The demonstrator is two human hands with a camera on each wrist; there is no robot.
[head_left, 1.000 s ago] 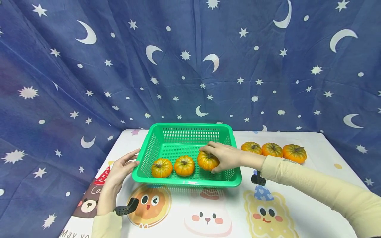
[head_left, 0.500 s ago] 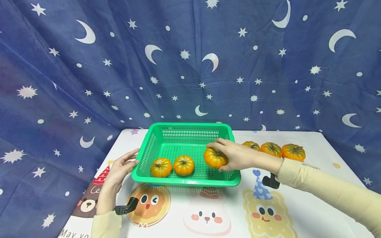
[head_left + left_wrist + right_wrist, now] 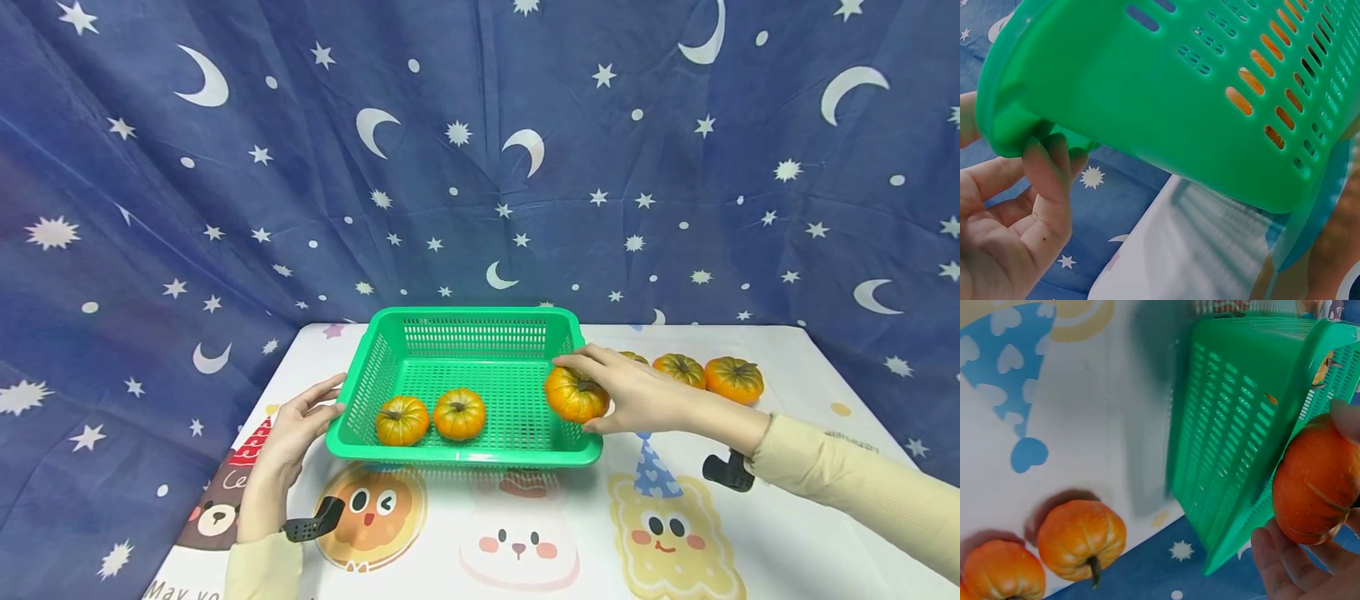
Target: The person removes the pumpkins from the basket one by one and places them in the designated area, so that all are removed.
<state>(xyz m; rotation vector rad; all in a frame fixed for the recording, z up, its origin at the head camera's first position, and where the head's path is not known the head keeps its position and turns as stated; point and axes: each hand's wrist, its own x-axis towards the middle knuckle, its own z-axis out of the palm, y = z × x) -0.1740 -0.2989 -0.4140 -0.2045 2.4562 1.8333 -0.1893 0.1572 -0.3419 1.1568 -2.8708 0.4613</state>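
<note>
Star-and-moon cloth (image 3: 450, 208) hangs behind the white counter (image 3: 806, 396). My right grip (image 3: 645, 392) is bent round one squat pumpkin (image 3: 576, 395), open only to its width, holding it stem-up over the right rim of the green basket (image 3: 465, 457); whether they touch, I can't tell. Three loose pumpkins (image 3: 734, 380) lie in a row to the right, nearer that grip; my left grip (image 3: 288, 433) pinches the basket's left rim.

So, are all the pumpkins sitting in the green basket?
No, three pumpkins lie on the table beside the green basket, and the right hand holds another.
</note>
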